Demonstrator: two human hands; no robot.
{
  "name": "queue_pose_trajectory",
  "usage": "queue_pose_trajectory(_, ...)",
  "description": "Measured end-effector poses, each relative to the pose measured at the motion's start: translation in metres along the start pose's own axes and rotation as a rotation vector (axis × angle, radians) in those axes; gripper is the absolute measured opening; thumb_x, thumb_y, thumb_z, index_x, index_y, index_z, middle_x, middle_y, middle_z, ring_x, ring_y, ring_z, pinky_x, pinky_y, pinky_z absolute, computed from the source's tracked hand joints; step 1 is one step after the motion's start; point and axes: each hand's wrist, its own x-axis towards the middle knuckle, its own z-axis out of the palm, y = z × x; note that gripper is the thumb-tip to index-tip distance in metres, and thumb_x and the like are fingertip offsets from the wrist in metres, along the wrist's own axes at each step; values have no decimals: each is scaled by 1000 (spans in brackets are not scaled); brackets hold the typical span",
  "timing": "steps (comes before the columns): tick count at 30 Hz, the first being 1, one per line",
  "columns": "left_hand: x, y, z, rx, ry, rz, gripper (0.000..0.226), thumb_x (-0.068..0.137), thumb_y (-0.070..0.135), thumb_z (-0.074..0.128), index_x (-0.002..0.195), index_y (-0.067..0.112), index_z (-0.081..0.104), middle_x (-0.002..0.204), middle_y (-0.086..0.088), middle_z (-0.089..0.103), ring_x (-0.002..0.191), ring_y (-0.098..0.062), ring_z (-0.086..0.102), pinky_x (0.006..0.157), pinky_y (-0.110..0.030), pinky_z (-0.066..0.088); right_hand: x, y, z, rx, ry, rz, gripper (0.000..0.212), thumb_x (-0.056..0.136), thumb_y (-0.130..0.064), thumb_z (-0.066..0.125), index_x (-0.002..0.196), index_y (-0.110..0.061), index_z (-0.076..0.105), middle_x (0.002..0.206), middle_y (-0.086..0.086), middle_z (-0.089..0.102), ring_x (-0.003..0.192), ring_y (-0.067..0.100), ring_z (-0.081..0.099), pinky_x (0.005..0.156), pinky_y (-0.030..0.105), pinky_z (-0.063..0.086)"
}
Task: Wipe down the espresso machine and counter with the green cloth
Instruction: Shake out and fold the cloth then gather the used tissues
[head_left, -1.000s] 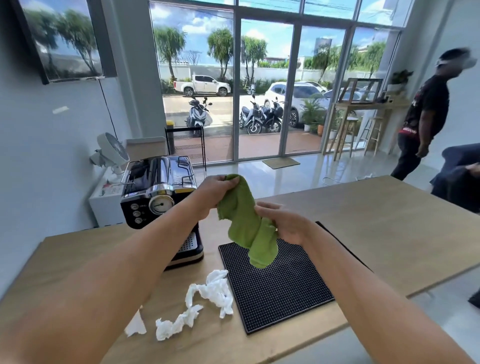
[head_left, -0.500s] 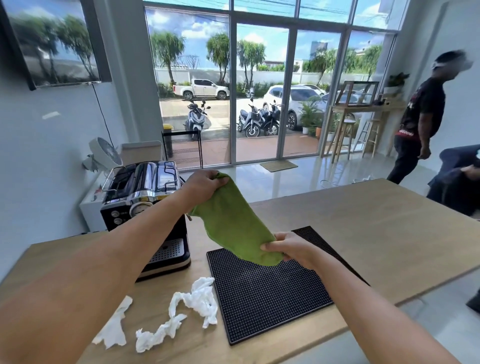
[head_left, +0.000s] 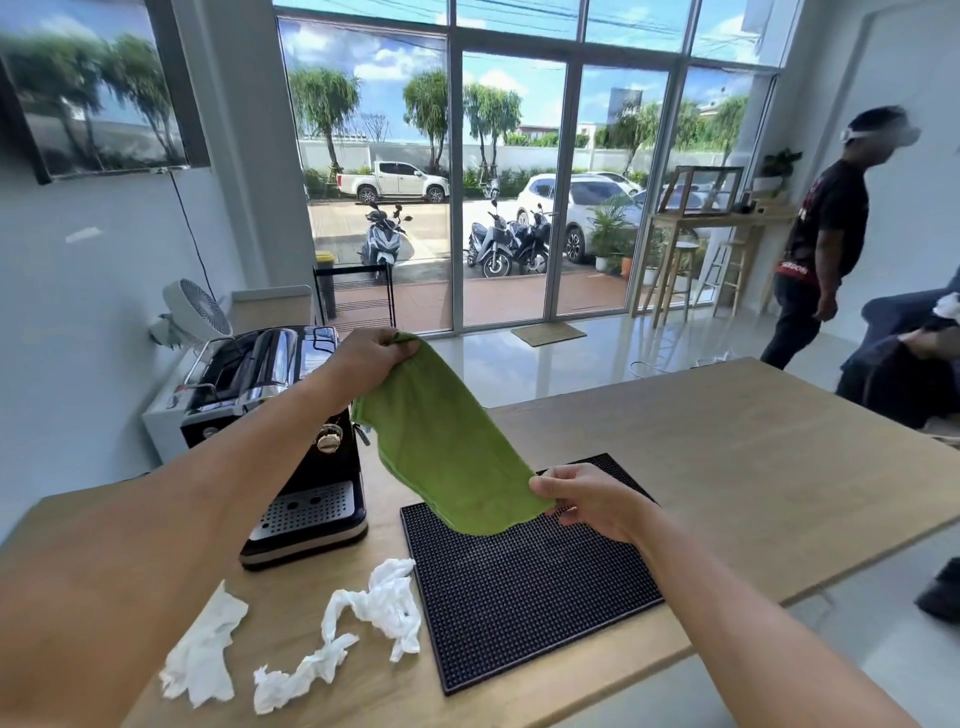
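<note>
Green cloth (head_left: 447, 447) hangs stretched above the wooden desk (head_left: 727, 467), its upper corner pinched by the left grip (head_left: 371, 358) near the espresso machine (head_left: 306, 499), its lower edge pinched by the right grip (head_left: 592, 501) over the black mat (head_left: 530, 597). Crumpled tissues (head_left: 374, 608) lie beside the mat.

Soft, matt fabric on green cloth (head_left: 447, 441), slightly fuzzy. espresso machine (head_left: 343, 470): glossy black body w/ shiny chrome top; drip tray (head_left: 306, 506) perforated metal, satin. table (head_left: 727, 467): light wood, matt, fine grain. mat (head_left: 519, 597): black, rubbery-looking, studded, matt. tissues (head_left: 374, 608): white paper, crumpled. floor (head_left: 519, 364): glossy, reflective.
</note>
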Motion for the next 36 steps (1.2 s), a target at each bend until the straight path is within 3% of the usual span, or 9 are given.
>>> queue_pose_trajectory(5,0,-18,0,-2,54,-28,11,81,40,72,83,30,73,96,-6,72,95,-31,67,92,-47,53,0,1,-13,7,131,-75,26,80,-18,78,98,-5,66,94,5,71,87,16,66,82,35,51)
queue_pose_trajectory(8,-1,-30,3,-43,139,-81,17,73,41,79,76,26,72,89,-3,73,90,-26,68,89,-43,55,-2,0,-13,-19,300,-102,25,83,-13,74,104,-2,65,94,9,70,79,18,66,76,34,54)
queue_pose_trajectory(12,-4,-49,16,-57,170,-174,27,71,44,81,75,20,69,89,-5,72,88,-26,68,83,-45,57,-7,-7,-6,12,490,-198,23,91,-9,65,113,-16,63,88,13,71,62,20,66,67,42,61)
queue_pose_trajectory(16,-5,-62,36,-141,63,-293,26,81,34,75,91,10,71,94,-12,71,86,-30,68,77,-45,59,-9,-24,8,-17,363,-157,16,94,-6,57,104,-7,69,91,14,71,63,22,68,61,37,60)
queue_pose_trajectory(21,-13,-68,68,-189,-149,-323,28,90,26,66,108,5,68,94,-13,70,84,-28,67,70,-38,57,-8,-43,28,-37,-28,-41,27,93,-6,54,118,-1,56,112,14,72,102,29,70,75,34,59)
queue_pose_trajectory(24,-18,-70,85,-215,-207,-314,28,87,25,69,109,7,68,98,-13,69,84,-26,65,66,-33,56,-3,-50,42,-251,108,-92,18,92,-6,61,110,-4,61,100,13,75,92,24,73,81,39,58)
queue_pose_trajectory(28,-26,-74,101,-252,-266,-317,30,87,22,69,110,4,67,95,-12,69,76,-20,64,64,-29,55,3,-53,47,-371,217,-195,7,90,-8,64,95,-7,69,81,12,75,75,25,72,65,29,59)
queue_pose_trajectory(31,-28,-78,109,-273,-365,-328,33,92,24,63,117,2,64,97,-11,69,80,-20,64,71,-33,55,7,-53,43,-611,307,-220,5,84,-22,74,80,-22,73,78,-3,70,72,8,61,77,35,55)
queue_pose_trajectory(36,-33,-73,114,-397,-503,-316,17,97,19,54,102,8,66,90,-10,65,84,-21,60,81,-36,52,12,-49,39,-696,400,-195,12,79,-32,76,75,-26,66,75,-7,67,71,8,60,74,35,56)
